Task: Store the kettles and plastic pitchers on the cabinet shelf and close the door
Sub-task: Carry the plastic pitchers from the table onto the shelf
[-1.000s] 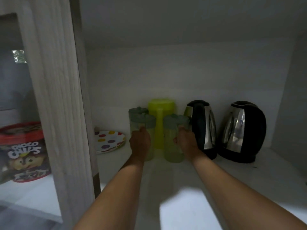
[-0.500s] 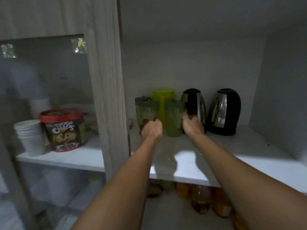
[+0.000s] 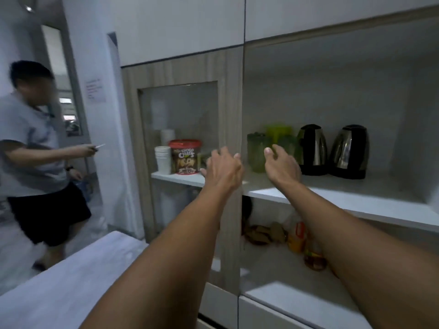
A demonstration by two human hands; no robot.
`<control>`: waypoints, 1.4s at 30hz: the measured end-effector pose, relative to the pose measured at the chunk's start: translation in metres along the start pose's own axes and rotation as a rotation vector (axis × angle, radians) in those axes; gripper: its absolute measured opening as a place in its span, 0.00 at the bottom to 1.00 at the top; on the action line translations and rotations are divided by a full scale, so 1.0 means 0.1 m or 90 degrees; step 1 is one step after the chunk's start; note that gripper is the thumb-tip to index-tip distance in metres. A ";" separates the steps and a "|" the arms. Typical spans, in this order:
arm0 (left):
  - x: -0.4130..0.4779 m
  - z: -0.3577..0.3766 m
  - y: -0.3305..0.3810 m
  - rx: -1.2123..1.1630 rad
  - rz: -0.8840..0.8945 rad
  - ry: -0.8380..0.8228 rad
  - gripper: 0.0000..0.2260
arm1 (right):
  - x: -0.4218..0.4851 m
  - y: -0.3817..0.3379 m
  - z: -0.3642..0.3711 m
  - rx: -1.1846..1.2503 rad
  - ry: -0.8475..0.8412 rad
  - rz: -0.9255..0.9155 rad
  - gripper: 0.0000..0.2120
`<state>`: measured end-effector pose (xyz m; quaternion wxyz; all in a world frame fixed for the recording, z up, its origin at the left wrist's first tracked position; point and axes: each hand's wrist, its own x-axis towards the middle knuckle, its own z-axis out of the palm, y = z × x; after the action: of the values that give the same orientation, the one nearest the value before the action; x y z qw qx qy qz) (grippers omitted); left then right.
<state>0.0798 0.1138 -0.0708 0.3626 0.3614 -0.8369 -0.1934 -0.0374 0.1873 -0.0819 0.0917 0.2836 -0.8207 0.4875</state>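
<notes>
Two black-and-steel kettles, one [image 3: 312, 149] left of the other [image 3: 350, 151], stand on the white cabinet shelf [image 3: 344, 200]. Left of them are green plastic pitchers [image 3: 257, 151] with a yellow-green pitcher [image 3: 279, 131] behind. My left hand [image 3: 223, 168] is open in front of the wooden frame of the glass door [image 3: 180, 129], holding nothing. My right hand [image 3: 281, 166] is open just in front of the pitchers, apart from them. The right compartment has no door across it.
Behind the glass door stand a Choco Chips tub [image 3: 185, 156] and stacked white cups [image 3: 163, 159]. Bottles and packets [image 3: 297, 238] fill the lower shelf. A white table [image 3: 71, 276] lies at lower left. A person [image 3: 35, 148] walks by on the left.
Both hands have let go of the green pitchers and pulled back from the shelf with fingers spread. My view has backed away from the cabinet, and a person has come into view.
</notes>
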 end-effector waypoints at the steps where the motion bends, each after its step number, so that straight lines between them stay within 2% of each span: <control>1: -0.13 -0.17 -0.09 0.025 -0.008 0.007 0.20 | -0.18 -0.10 0.03 -0.003 -0.017 -0.014 0.26; 6: -0.72 -1.05 -0.65 0.107 -0.028 0.050 0.19 | -0.98 -0.76 0.35 0.012 -0.114 -0.093 0.26; 10: -1.16 -1.85 -1.19 0.190 -0.094 0.076 0.22 | -1.68 -1.40 0.72 0.052 -0.201 -0.159 0.26; 14: -1.62 -2.63 -1.84 0.230 -0.151 0.126 0.20 | -2.49 -2.01 1.12 0.071 -0.268 -0.224 0.27; 19: -2.28 -3.52 -2.64 0.313 -0.244 0.137 0.21 | -3.56 -2.66 1.60 0.081 -0.343 -0.243 0.26; 23: -2.74 -3.97 -3.23 0.322 -0.342 0.126 0.21 | -4.31 -2.92 2.01 0.076 -0.427 -0.256 0.26; 27: -2.95 -4.17 -3.73 0.302 -0.392 0.117 0.22 | -4.75 -3.07 2.41 0.065 -0.486 -0.255 0.26; 32: -2.88 -4.07 -4.42 0.241 -0.491 0.122 0.21 | -4.91 -3.09 3.12 0.034 -0.541 -0.245 0.27; 37: -2.47 -3.71 -5.21 0.067 -0.607 0.168 0.17 | -4.76 -2.96 4.09 -0.012 -0.589 -0.198 0.26; 42: -1.99 -3.21 -6.08 -0.130 -0.794 0.203 0.19 | -4.60 -2.76 5.17 -0.066 -0.669 -0.126 0.29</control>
<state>0.6963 -0.1610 -0.3074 0.3346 0.7673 -0.3838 -0.3898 0.5591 -0.1809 -0.3343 -0.2720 0.5607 -0.7483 0.2273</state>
